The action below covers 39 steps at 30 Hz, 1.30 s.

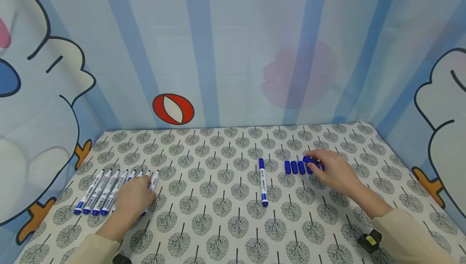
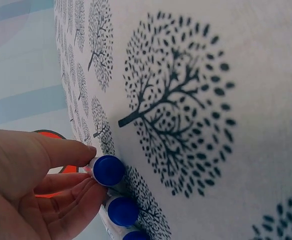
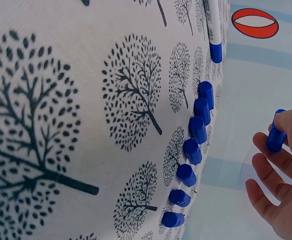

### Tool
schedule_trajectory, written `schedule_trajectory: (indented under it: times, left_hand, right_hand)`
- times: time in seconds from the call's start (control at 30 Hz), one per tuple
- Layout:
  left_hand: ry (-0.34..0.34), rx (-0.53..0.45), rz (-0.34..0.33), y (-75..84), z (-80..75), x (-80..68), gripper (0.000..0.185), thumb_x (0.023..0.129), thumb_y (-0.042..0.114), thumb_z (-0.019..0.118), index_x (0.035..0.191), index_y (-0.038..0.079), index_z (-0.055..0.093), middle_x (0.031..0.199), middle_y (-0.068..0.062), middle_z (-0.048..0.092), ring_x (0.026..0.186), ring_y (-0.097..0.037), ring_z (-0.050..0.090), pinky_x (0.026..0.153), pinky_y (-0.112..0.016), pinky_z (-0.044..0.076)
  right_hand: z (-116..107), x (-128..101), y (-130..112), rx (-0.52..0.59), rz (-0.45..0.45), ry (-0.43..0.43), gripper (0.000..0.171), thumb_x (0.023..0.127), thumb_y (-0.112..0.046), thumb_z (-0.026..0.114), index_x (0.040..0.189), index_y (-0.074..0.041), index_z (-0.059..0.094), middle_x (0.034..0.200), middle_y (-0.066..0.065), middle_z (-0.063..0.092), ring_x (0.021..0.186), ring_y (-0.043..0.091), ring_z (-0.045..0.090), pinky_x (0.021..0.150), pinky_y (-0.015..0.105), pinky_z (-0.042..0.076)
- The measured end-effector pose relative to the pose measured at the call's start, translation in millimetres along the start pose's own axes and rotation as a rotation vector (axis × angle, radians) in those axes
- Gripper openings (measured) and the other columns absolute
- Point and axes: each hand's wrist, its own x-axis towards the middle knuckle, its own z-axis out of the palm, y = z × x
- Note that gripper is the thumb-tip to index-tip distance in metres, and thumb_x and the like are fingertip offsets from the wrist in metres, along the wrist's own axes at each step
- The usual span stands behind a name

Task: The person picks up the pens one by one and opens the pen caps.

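1. Left hand (image 1: 135,196), near left on the surface (image 1: 218,231): grip pinches one uncapped marker (image 2: 107,170) at its blue butt end, thumb above and fingers below. That marker sits at the right end of the marker row (image 1: 105,191).
2. Right hand (image 1: 333,172), far right: grip pinches a loose blue cap (image 3: 275,138) between thumb and fingertips, lifted just off the cap row (image 1: 296,167). Remaining fingers are loosely spread.
3. One capped marker (image 1: 263,181) lies alone mid-surface, between the two groups.
4. Step in hand, my read: pick-up for a capping cycle, marker in one hand, cap in the other, nothing joined yet.
5. Next move calls for lifting both clear of their rows, bringing them together mid-surface, lining the cap's open end up with the tip, then pressing on straight.
6. Hard to see: left hand covers the rightmost markers, so no reliable count. Marker tips are too small to check. Cap's open end isn't visible, so orientation is unknown.
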Motion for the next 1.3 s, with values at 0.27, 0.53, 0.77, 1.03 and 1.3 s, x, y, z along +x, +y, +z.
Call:
schedule_trajectory:
  times: [0.27,0.53,0.77,1.03,1.3]
  left_hand:
    - [-0.001,0.006,-0.004,-2.9,-1.9,-0.4,0.012,0.077,0.011,0.065,0.083,0.004,0.057,0.068,-0.006,0.057,0.055,-0.02,0.05,0.042,-0.031,0.04]
    - [-0.024,-0.001,-0.011,-4.2,-1.9,-0.2,0.011,0.078,0.012,0.064,0.081,0.006,0.055,0.069,-0.006,0.056,0.055,-0.021,0.05,0.041,-0.031,0.04]
    - [-0.035,0.0,-0.004,-3.9,-3.7,0.6,0.014,0.079,0.014,0.065,0.082,0.005,0.055,0.069,-0.006,0.056,0.055,-0.02,0.05,0.042,-0.031,0.04]
    - [0.006,0.002,0.009,0.8,-5.6,3.6,0.024,0.079,0.014,0.065,0.097,-0.001,0.06,0.084,-0.015,0.063,0.056,-0.022,0.053,0.042,-0.032,0.043]
    - [0.041,0.002,0.038,12.1,-5.8,5.7,0.031,0.081,0.017,0.065,0.107,0.001,0.061,0.095,-0.018,0.064,0.053,-0.019,0.05,0.04,-0.03,0.039]
  right_hand:
    - [0,0,-1,-0.005,0.031,-0.022,0.027,0.082,-0.012,0.066,0.108,-0.006,0.063,0.092,0.004,0.065,0.065,0.007,0.05,0.052,0.021,0.041]
    - [1,0,0,-0.016,0.019,-0.012,0.027,0.081,-0.011,0.067,0.107,-0.006,0.064,0.097,0.006,0.066,0.071,0.012,0.058,0.057,0.025,0.046]
    - [3,0,0,-0.019,0.025,-0.014,0.026,0.081,-0.011,0.067,0.106,-0.006,0.064,0.096,0.005,0.066,0.07,0.012,0.058,0.056,0.024,0.046]
    - [2,-1,-1,-0.021,0.068,-0.032,0.027,0.082,-0.014,0.066,0.108,-0.007,0.063,0.088,0.003,0.065,0.068,0.012,0.055,0.052,0.022,0.042]
    - [1,0,1,-0.02,0.119,-0.073,0.027,0.083,-0.015,0.065,0.11,-0.008,0.062,0.079,0.001,0.062,0.066,0.011,0.053,0.05,0.022,0.041]
